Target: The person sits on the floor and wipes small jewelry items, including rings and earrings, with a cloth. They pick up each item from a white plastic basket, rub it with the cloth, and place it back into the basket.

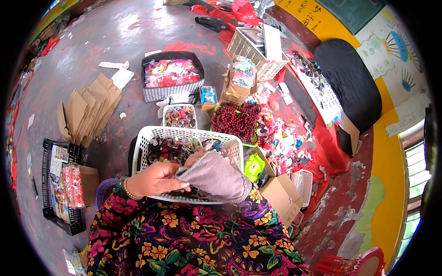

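Observation:
A piece of grey-mauve cloth (216, 177) is stretched above a white perforated plastic basket (142, 149) in front of me. With fingers and thumb pressed together, my left hand (159, 180) grips the cloth's left edge; beaded bracelets circle that wrist. My right hand (194, 159) is mostly covered by the cloth, only some bent fingers showing at its upper edge, closed on the fabric. The cloth reaches back to my right flowered sleeve (260, 204). Tangled dark cords and small trinkets (170, 148) fill the basket under my hands.
Beyond the basket stand a smaller white basket of bands (180, 116), a checked fabric bin (173, 93) and dark red beads (235, 120). Folded cardboard (90, 110) and a black crate (48, 184) lie left. Right are an open carton (282, 195) and scattered goods (285, 138).

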The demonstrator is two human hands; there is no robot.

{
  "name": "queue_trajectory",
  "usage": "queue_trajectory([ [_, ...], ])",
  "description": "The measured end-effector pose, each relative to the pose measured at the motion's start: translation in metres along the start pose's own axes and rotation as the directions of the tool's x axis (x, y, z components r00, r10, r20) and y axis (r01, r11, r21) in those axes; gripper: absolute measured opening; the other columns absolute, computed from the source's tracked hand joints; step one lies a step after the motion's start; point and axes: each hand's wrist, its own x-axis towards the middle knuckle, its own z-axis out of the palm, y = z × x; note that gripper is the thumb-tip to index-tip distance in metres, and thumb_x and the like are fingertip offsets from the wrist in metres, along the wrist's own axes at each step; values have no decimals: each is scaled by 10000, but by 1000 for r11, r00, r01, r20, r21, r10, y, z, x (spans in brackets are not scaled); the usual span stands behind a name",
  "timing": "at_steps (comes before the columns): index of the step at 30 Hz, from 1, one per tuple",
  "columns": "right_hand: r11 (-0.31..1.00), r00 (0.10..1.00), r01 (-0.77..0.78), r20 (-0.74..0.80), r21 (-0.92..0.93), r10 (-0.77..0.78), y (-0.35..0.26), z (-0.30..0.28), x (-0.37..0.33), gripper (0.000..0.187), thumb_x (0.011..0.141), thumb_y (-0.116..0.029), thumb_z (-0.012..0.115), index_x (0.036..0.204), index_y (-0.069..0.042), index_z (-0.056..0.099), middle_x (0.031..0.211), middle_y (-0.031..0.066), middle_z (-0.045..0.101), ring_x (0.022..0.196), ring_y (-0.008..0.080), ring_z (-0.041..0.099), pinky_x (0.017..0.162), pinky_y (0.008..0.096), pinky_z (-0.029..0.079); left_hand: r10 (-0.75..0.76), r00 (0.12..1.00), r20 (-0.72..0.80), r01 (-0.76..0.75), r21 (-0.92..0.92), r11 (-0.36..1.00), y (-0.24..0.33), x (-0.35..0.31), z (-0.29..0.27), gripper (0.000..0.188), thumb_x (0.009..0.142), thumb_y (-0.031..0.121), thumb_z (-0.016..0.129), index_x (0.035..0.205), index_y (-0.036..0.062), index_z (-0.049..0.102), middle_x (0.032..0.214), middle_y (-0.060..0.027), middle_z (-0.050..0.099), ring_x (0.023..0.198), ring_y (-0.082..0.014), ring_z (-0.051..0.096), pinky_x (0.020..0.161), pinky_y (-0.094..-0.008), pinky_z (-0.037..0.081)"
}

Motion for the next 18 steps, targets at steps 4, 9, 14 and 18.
queue_trajectory([
  [4, 993, 995, 101, -8, -60, -102, -5, -12, -2, 154, 763, -194, 611, 806, -48, 636, 720, 101, 605, 654, 259, 612, 551, 339, 460, -177, 982, -59, 187, 286, 940, 23, -4, -10, 155, 871, 128, 631, 922, -18, 632, 926, -54, 669, 788, -65, 580, 708, -210, 454],
  [9, 999, 999, 41, 13, 19, -41, -2, -10, -2, 158, 803, -198, 601, 791, -43, 629, 677, 102, 587, 627, 252, 593, 547, 343, 447, 202, 978, -55, -178, 283, 942, 15, -3, -11, 172, 889, 125, 596, 815, -30, 602, 926, -78, 620, 867, -99, 548, 759, -246, 426],
  [14, 984, 989, -7, 144, 177, -19, -2, -9, -6, 144, 663, -81, 635, 795, -77, 577, 767, 63, 532, 744, 247, 546, 635, 354, 443, -97, 993, 63, 88, 137, 987, 30, 2, -13, 204, 895, 156, 585, 821, -35, 582, 849, -49, 571, 817, -114, 509, 742, -265, 410],
  [18, 978, 976, 8, 212, 210, -53, -17, -29, -5, 68, 721, -106, 601, 767, -62, 577, 748, 59, 532, 746, 236, 543, 634, 344, 439, -4, 981, 192, -4, 41, 999, 26, 5, -14, 211, 872, 158, 618, 795, -31, 563, 789, -16, 530, 750, -105, 473, 691, -248, 392],
])
